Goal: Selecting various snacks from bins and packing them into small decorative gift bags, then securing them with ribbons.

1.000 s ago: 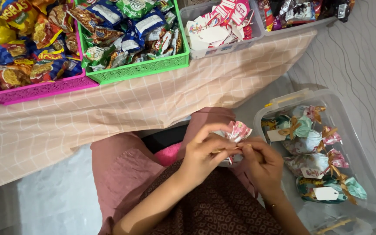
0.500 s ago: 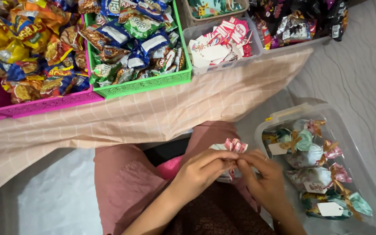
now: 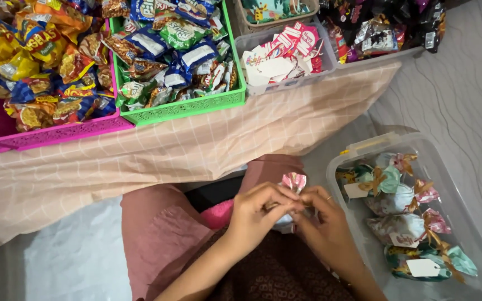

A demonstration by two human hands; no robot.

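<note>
Over my lap, my left hand [image 3: 260,212] and my right hand [image 3: 324,223] meet, fingers pinched together on a small wrapped gift pouch [image 3: 293,182] with a pink crinkled top. Most of the pouch is hidden behind my fingers. A ring shows on my right hand. To the right, a clear plastic bin [image 3: 364,147] on the floor holds several finished pouches [image 3: 403,228] tied with ribbon and white tags.
A low table under a peach checked cloth [image 3: 157,153] carries a pink basket [image 3: 57,134] and a green basket [image 3: 191,108] of snack packets, a clear tub of white-and-pink tags [image 3: 280,67], and another tub of dark packets [image 3: 375,33]. Pale floor lies to the right.
The view has shifted, so the baskets sit lower in frame. My hands have closed tighter around the pouch and cover more of it; its pink top still sticks out above my fingers.
</note>
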